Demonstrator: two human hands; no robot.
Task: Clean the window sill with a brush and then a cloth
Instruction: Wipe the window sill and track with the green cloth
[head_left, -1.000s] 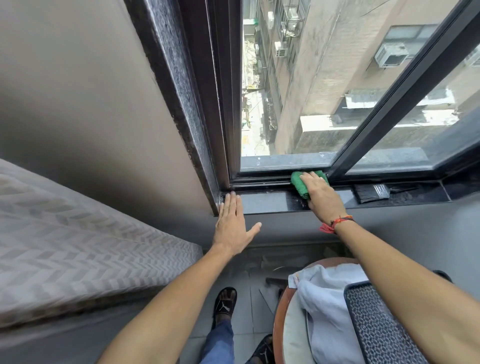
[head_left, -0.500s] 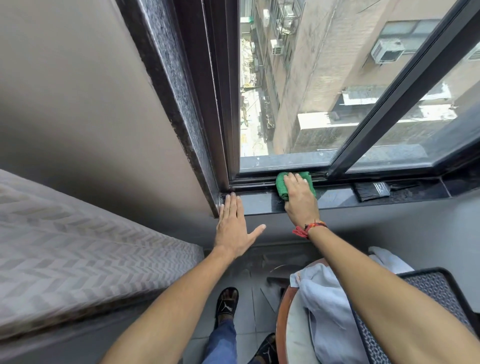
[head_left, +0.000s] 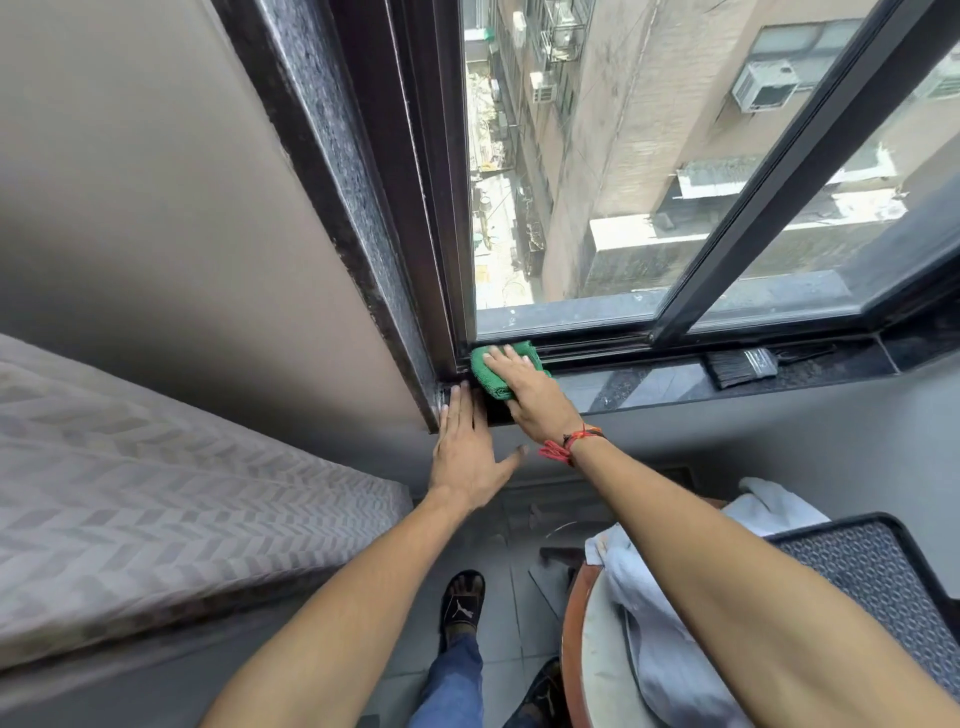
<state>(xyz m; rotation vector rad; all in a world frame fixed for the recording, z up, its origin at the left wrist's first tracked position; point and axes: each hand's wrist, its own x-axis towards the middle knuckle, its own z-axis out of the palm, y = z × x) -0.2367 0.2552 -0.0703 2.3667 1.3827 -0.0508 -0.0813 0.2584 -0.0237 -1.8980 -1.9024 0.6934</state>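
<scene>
Pressing cloth (head_left: 485, 375), right hand (head_left: 530, 395) flat-fingered | left hand (head_left: 465, 457) flat, touching sill (head_left: 649, 384) | brush (head_left: 740, 368) along sill (bristles leftward)

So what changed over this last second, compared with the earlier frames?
The right hand slid the green cloth leftward along the sill to its left end, ending beside the left hand. Nothing was picked up or released. The left hand stayed flat on the sill's edge; the brush stayed lying farther right.

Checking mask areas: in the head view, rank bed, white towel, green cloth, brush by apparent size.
1. bed
2. white towel, though it sits nearer the camera
3. green cloth and brush: alike; right hand covers part of the cloth, so unranked
</scene>
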